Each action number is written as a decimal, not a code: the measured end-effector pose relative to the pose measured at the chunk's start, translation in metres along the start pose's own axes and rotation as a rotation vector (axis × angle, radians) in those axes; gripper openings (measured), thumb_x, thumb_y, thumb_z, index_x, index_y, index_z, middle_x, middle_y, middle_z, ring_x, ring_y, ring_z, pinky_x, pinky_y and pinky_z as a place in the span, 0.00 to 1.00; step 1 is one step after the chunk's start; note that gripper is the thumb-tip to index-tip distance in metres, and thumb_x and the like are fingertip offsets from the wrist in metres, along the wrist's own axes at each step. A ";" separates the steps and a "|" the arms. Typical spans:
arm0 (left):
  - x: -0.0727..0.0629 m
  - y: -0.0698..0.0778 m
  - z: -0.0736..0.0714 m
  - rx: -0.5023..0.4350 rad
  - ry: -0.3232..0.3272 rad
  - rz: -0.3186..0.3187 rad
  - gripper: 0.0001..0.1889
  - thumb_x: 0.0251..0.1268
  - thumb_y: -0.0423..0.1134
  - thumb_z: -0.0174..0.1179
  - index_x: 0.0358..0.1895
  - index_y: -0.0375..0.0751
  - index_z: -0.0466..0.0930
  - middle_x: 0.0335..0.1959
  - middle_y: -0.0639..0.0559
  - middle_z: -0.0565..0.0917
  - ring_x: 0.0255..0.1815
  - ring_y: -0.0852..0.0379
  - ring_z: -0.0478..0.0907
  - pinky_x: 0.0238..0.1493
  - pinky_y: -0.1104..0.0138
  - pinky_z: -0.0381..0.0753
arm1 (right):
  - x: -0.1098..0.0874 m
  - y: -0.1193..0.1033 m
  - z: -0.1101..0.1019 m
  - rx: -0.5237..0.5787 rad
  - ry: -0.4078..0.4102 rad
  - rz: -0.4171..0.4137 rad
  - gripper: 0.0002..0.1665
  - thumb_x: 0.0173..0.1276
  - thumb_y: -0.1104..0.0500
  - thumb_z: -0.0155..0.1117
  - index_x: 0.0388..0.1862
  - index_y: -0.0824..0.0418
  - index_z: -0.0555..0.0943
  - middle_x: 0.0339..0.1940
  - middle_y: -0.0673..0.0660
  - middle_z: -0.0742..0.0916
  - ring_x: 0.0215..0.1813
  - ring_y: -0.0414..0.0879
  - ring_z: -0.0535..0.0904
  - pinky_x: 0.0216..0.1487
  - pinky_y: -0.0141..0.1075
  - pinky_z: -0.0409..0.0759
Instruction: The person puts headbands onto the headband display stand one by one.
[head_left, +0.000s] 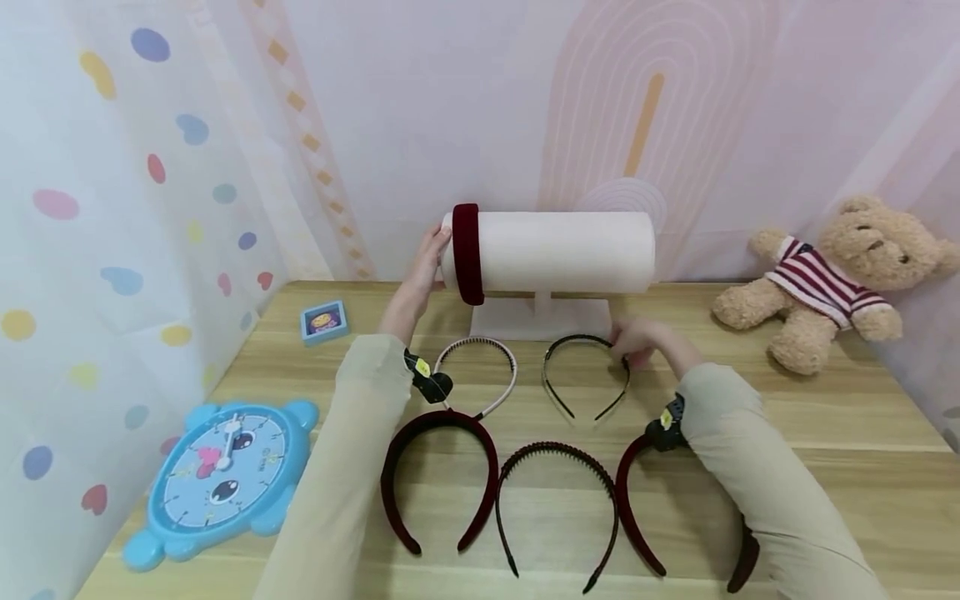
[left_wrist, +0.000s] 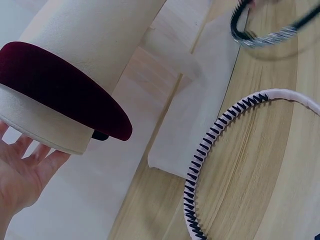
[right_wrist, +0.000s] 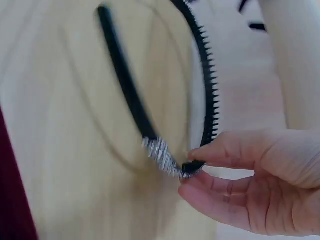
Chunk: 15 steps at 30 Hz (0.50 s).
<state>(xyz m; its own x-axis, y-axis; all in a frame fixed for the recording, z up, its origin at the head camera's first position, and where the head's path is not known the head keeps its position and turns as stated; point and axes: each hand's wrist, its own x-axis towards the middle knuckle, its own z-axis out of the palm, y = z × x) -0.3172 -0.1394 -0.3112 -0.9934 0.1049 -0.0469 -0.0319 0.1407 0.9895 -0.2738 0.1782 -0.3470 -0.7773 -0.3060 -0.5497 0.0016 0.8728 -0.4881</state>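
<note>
My left hand [head_left: 420,279] touches the left end of a white cylindrical display stand [head_left: 566,250] with its fingers extended. A wide dark red velvet headband [head_left: 467,254] sits around the cylinder near that end. Between thumb and fingers, my right hand [right_wrist: 260,180] pinches a thin black headband [right_wrist: 207,80], toothed inside and with a silvery sparkling section. It is held in front of the right part of the stand's base [head_left: 517,321]. Beside it on the left, a pale pink headband [left_wrist: 280,93] with dark teeth lies on the table.
Nearer me lie a padded dark red headband [head_left: 438,419], a toothed dark headband [head_left: 555,448] and another dark red headband [head_left: 632,517], partly under my right sleeve. A blue toy clock [head_left: 225,475] and a small blue box [head_left: 325,322] are left; a teddy bear [head_left: 813,287] sits right.
</note>
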 end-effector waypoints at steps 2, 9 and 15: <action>0.000 -0.001 -0.001 -0.005 0.003 0.005 0.32 0.68 0.57 0.36 0.72 0.57 0.42 0.74 0.54 0.46 0.73 0.44 0.45 0.65 0.43 0.56 | -0.010 0.009 -0.010 0.044 -0.019 0.004 0.21 0.59 0.65 0.53 0.49 0.76 0.67 0.33 0.59 0.76 0.27 0.40 0.76 0.34 0.34 0.81; -0.001 -0.001 -0.001 -0.012 -0.005 0.013 0.32 0.67 0.57 0.36 0.72 0.57 0.42 0.74 0.53 0.46 0.72 0.44 0.45 0.65 0.44 0.56 | -0.043 0.048 -0.048 0.233 -0.009 -0.024 0.29 0.66 0.61 0.50 0.60 0.79 0.60 0.38 0.57 0.81 0.31 0.37 0.79 0.41 0.36 0.82; -0.002 -0.001 -0.001 -0.015 -0.006 0.011 0.32 0.68 0.57 0.35 0.72 0.56 0.42 0.74 0.53 0.46 0.72 0.43 0.44 0.65 0.44 0.55 | -0.062 0.071 -0.066 0.457 0.062 -0.046 0.37 0.66 0.58 0.55 0.65 0.76 0.52 0.32 0.43 0.83 0.35 0.34 0.79 0.44 0.31 0.80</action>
<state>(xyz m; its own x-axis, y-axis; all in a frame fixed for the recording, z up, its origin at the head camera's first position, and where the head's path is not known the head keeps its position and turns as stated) -0.3158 -0.1407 -0.3122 -0.9929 0.1127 -0.0370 -0.0228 0.1250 0.9919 -0.2670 0.2842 -0.3034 -0.8195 -0.3049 -0.4853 0.2324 0.5972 -0.7677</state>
